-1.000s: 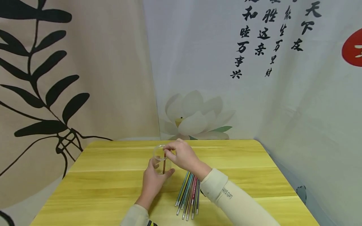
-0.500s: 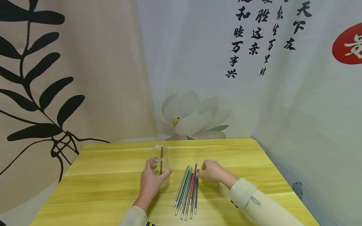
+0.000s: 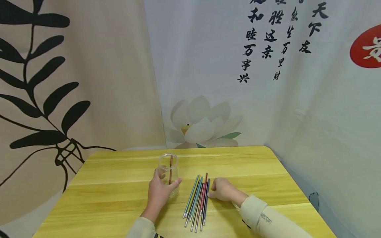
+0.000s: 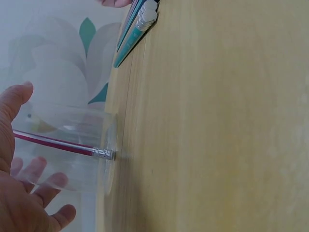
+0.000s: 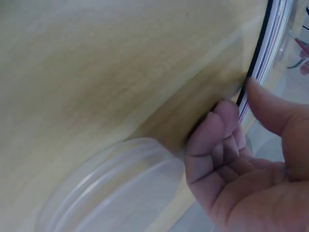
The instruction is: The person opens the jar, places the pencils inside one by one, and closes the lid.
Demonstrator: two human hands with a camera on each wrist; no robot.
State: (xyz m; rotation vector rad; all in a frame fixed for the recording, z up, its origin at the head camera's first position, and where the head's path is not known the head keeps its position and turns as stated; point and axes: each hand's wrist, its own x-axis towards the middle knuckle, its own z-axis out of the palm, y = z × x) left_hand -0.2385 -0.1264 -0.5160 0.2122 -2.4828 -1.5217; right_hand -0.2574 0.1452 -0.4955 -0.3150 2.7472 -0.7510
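Note:
My left hand [image 3: 159, 195] holds a clear plastic jar [image 3: 175, 173] that stands upright on the table, thumb on its right side. Its fingers show through the wall in the left wrist view. Inside the jar leans a red-striped pencil [image 4: 58, 142], its metal-capped end at the bottom. To the right, several pencils [image 3: 195, 201] lie in a loose fan, metal-capped ends toward me. At the fan's right edge, my right hand [image 3: 223, 190] pinches a dark pencil [image 5: 261, 43] between thumb and curled fingers, partly hiding it in the right wrist view.
A clear round lid [image 5: 120, 179] lies on the table beside the right hand, mostly hidden by the sleeve in the head view. The wooden table [image 3: 119, 198] ends at the back against a printed curtain [image 3: 202, 82].
My right hand has left the jar's mouth, where it held the red pencil, and moved right and down to the pencil fan. The left hand still holds the jar.

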